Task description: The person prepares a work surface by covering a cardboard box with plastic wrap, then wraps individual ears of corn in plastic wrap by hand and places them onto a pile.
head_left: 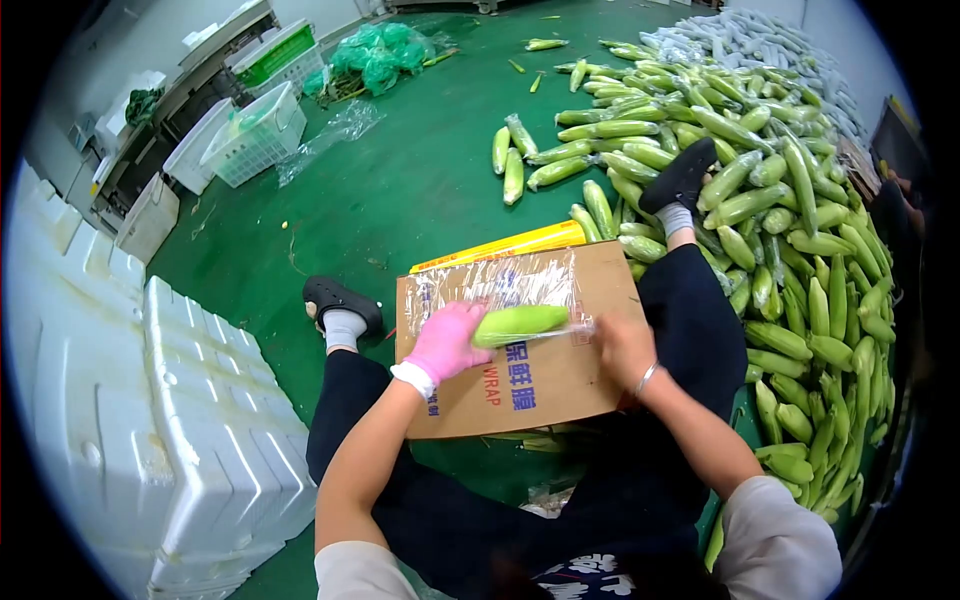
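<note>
heaped corn pile (790, 250) at right | cling-wrap carton (540, 385) across lap | cling film (500, 283) spread on carton | corn cob (520, 322) lying on film | pink-gloved left hand (445, 340) grips cob's left end | bare right hand (625, 345) closed on film at cob's right tip

The one camera rides on my head and looks forward and down over my forearms and lap, through a wide fisheye lens that rounds the picture and darkens its corners. It sits close above my left hand (447, 342) and right hand (625, 345), which meet at the cob (520, 323) over the box (530, 385) near the middle. The floor (400, 190), the corn pile (800, 250) on my right and the foam boxes (150, 400) on my left curve away toward the edges.
</note>
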`<state>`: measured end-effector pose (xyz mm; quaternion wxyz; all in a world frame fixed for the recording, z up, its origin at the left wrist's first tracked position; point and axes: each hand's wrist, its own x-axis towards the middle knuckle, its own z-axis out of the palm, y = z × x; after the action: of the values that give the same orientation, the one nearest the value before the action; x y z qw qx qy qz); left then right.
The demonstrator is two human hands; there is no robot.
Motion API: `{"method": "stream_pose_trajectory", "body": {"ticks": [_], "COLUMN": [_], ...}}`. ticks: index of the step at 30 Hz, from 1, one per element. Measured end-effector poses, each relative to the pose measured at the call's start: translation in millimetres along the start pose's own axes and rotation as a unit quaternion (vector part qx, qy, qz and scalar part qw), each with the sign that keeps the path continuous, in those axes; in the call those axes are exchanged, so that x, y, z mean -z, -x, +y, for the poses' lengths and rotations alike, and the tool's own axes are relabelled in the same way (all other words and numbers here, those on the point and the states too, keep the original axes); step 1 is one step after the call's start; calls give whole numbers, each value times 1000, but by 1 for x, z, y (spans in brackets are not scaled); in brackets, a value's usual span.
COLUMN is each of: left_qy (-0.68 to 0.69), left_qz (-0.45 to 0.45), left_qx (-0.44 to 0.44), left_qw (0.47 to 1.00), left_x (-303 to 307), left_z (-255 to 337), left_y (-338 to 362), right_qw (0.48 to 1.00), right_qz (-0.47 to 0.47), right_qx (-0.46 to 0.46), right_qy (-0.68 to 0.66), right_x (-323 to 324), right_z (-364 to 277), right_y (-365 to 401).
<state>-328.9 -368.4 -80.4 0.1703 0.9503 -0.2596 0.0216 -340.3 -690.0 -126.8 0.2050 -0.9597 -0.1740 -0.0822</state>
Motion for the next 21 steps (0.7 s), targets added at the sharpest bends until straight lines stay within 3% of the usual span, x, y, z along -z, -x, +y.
{"method": "stream_pose_trajectory", "body": {"ticks": [2,3,4,6,7,8,10,11,13,15,17,18,21], "left_qy": [23,39,57,81,102,102,94,94,-55,-82,-127,-129,-31], "left_qz": [-29,-52,-74,-112,-189,-193,-109,-113,121,112,131,135,74], "left_qx": [-1,3,8,-21,2,-10,38,41,65,38,-15,-22,-9], "left_qw": [999,998,996,990,977,976,989,988,989,990,983,982,997], "left_x": [5,6,6,5,3,-3,3,2,-2,-3,-12,-19,-22], "left_z": [17,33,48,69,75,75,76,70,52,41,24,11,3], "left_y": [9,16,26,45,50,54,52,48,32,12,-13,-22,-35], "right_qw": [946,887,886,912,960,973,982,988,996,992,954,890,853], "right_qz": [179,112,112,-59,-71,-80,-51,-26,-48,1,-219,-357,-430], "right_qx": [-99,-230,-230,-184,-24,134,138,141,75,107,127,103,83], "right_qy": [-251,-385,-386,-361,-270,-172,-116,-54,20,73,-162,-265,-284], "right_x": [26,49,57,59,52,43,24,14,-6,-13,-31,-29,-46], "right_z": [17,7,-4,-29,-48,-63,-69,-67,-54,-53,-63,-73,-67], "right_y": [-28,-33,-25,8,36,54,35,21,-44,-108,-158,-172,-178]}}
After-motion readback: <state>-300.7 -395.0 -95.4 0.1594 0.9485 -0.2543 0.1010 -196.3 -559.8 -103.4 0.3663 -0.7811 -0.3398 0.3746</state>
